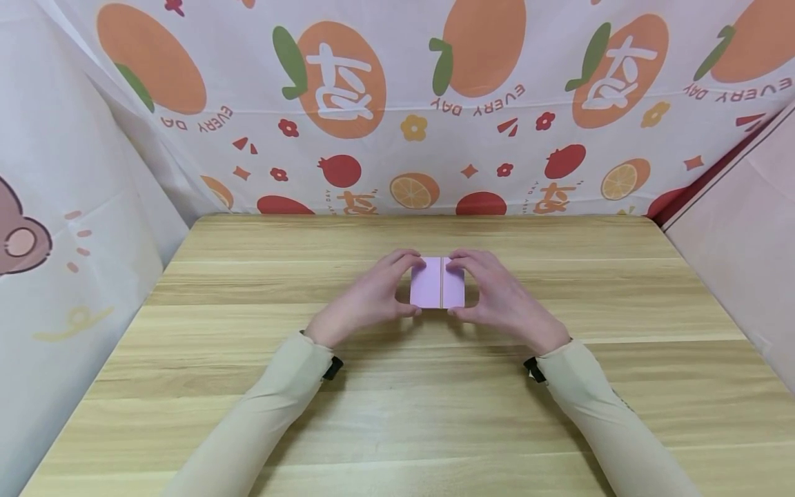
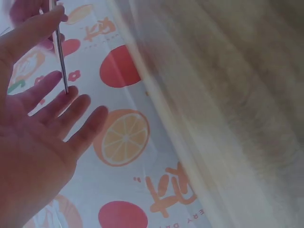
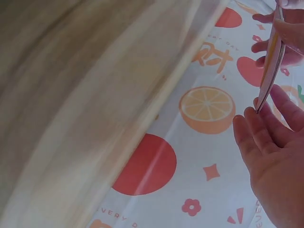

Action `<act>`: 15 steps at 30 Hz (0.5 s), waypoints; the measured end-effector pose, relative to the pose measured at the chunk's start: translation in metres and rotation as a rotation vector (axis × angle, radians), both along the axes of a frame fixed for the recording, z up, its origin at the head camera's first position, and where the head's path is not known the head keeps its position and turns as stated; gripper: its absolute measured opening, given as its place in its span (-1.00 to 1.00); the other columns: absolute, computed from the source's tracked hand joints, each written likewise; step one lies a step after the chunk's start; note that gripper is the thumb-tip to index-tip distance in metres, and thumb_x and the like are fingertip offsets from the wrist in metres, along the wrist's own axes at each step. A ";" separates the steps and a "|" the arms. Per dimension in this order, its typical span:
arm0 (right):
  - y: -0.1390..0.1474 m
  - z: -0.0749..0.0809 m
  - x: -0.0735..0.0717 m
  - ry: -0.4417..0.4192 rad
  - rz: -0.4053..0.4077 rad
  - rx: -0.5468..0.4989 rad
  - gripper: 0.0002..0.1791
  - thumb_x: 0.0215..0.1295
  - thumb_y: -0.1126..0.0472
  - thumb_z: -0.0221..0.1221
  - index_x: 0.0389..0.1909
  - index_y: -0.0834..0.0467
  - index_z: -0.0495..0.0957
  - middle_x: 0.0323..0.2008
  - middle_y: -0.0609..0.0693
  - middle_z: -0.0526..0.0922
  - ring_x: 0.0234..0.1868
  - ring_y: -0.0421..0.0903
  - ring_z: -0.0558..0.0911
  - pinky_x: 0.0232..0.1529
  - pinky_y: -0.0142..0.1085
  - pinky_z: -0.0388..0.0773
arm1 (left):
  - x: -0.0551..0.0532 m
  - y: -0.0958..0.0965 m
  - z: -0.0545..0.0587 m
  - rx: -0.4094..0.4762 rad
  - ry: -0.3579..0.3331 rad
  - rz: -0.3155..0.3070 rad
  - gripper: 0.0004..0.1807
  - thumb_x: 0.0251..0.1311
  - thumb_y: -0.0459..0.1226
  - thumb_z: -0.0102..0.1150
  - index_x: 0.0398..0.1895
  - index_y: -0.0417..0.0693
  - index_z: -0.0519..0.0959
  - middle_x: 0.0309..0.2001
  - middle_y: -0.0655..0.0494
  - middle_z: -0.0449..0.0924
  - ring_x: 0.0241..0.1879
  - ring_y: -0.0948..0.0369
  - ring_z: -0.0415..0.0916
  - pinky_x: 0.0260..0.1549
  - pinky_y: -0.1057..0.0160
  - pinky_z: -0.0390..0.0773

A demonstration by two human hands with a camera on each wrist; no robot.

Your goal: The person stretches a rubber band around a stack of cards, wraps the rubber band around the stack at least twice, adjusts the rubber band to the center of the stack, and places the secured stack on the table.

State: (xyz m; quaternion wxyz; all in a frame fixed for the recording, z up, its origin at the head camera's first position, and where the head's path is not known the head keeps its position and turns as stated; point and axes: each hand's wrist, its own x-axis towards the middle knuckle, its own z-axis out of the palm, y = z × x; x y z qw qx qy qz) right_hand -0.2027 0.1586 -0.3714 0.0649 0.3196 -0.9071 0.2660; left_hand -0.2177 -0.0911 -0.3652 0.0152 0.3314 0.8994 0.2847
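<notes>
A small, flat, lilac notebook (image 1: 425, 284) with a narrow tan band down its face is held just over the tabletop. My left hand (image 1: 380, 290) pinches its left side, thumb at the near edge and fingers at the far edge. On the right side my right hand (image 1: 502, 295) grips it the same way. In the left wrist view the notebook (image 2: 61, 57) appears edge-on as a thin strip between thumb and fingertips. Several thin layers show along the edge of the notebook (image 3: 271, 66) in the right wrist view. Its underside is hidden in the head view.
Both hands are above a wood-grain table (image 1: 397, 428). Behind its far edge hangs a white cloth (image 1: 410, 155) printed with fruit. Another white cloth (image 1: 81, 159) hangs at the left, and a pale panel (image 1: 739, 228) stands along the right side.
</notes>
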 end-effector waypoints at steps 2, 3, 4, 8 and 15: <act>0.000 -0.001 -0.001 -0.003 0.002 0.000 -0.25 -0.04 0.10 0.53 0.20 0.17 0.45 0.31 0.01 0.36 0.32 -0.03 0.29 0.28 -0.07 0.34 | 0.000 0.000 0.000 -0.011 0.026 0.010 -0.24 -0.08 -0.23 0.57 0.23 -0.11 0.42 0.32 0.01 0.32 0.31 0.08 0.27 0.27 0.10 0.30; 0.000 -0.002 -0.002 -0.002 0.004 0.002 -0.25 -0.04 0.10 0.53 0.20 0.18 0.45 0.30 0.02 0.36 0.32 -0.02 0.29 0.28 -0.07 0.34 | 0.001 0.000 0.000 -0.017 0.039 0.014 -0.25 -0.09 -0.22 0.57 0.22 -0.10 0.43 0.31 0.01 0.34 0.30 0.08 0.29 0.27 0.10 0.31; 0.000 -0.002 -0.002 -0.001 0.005 0.002 -0.25 -0.04 0.11 0.53 0.20 0.18 0.45 0.30 0.03 0.36 0.31 -0.01 0.29 0.28 -0.07 0.33 | 0.001 0.000 0.000 -0.024 0.052 0.018 -0.25 -0.09 -0.20 0.58 0.21 -0.09 0.44 0.31 0.02 0.35 0.29 0.08 0.30 0.26 0.09 0.31; -0.002 -0.004 -0.004 -0.003 0.016 -0.001 -0.24 -0.04 0.11 0.53 0.19 0.21 0.44 0.29 0.06 0.35 0.30 0.01 0.29 0.27 -0.07 0.34 | 0.002 -0.002 0.000 -0.044 0.078 0.033 -0.26 -0.11 -0.15 0.58 0.18 -0.06 0.46 0.30 0.03 0.37 0.28 0.08 0.32 0.25 0.06 0.33; -0.004 -0.005 -0.002 -0.081 0.004 -0.021 -0.31 0.01 0.14 0.50 0.16 0.21 0.44 0.31 0.09 0.31 0.27 0.01 0.30 0.19 -0.11 0.44 | 0.001 -0.004 -0.002 -0.063 0.081 0.041 -0.27 -0.10 -0.09 0.57 0.18 -0.02 0.47 0.31 0.05 0.39 0.28 0.08 0.31 0.26 0.05 0.32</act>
